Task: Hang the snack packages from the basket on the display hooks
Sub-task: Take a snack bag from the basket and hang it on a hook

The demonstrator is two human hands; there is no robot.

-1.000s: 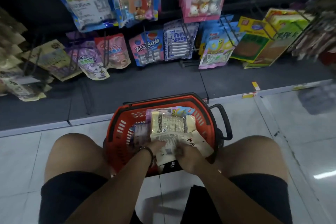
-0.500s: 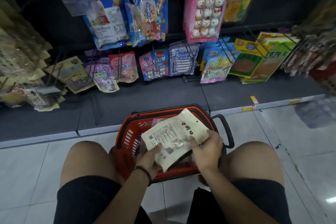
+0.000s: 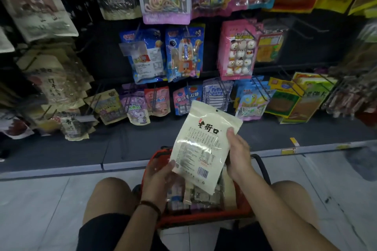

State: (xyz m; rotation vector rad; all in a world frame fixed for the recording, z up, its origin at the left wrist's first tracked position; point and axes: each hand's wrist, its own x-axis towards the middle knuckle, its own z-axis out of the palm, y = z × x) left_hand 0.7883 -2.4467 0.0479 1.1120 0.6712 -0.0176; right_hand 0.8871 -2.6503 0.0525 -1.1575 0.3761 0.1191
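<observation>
My knees frame the red basket on the floor, more packets lying in it, and above it I hold the white snack package in both hands: my left hand pinches its lower left edge with the thumb on the face, my right hand is closed along its right edge. The package stands nearly upright, long axis running from the barcode end near me up to the top edge, tipped a little right, printed side toward me, the hang hole at the top centre. To hang it well I should keep that hole leading, square to a peg, and slide it straight on. Beyond, the display hooks look mostly full; a free one is hard to make out in the dim rack
</observation>
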